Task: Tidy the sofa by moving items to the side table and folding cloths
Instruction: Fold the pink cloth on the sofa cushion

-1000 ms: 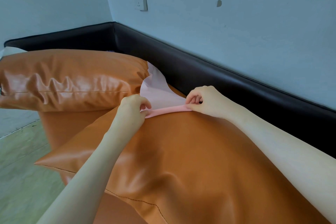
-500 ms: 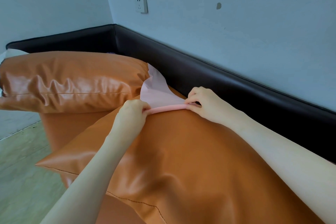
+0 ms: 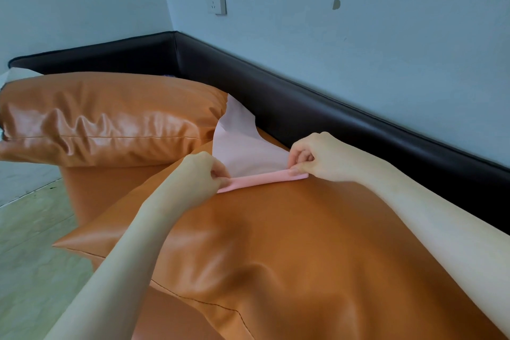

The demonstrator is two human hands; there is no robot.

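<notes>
So, pink cloth (image 3: 248,152) lies on top of the near orange leather cushion (image 3: 276,243), with its far part running up between that cushion and the second orange cushion (image 3: 105,119) behind it. I have the near edge rolled or folded into a narrow band. My left hand (image 3: 198,174) pinches the band's left end, fingers curled on it; my right hand (image 3: 317,157) pinches the right end, thumb and fingers closed on the cloth. Both hands grip, neither is free.

Handling, my guess: cloth is thin, light, very limp, no stiffness, so it sags wherever unsupported. Leather looks slick, so the cloth likely slides under a pull. Best hold is at the two ends of the folded edge, as now, keeping it taut between the hands.

Edges and room: black sofa back (image 3: 358,119) runs close behind on the right and wraps the corner; wall (image 3: 358,36) with a socket (image 3: 218,0) above it. Far cloth end may be trapped between the cushions. Open room is toward me over the near cushion, and left toward the floor (image 3: 30,229). Side table not in view.
</notes>
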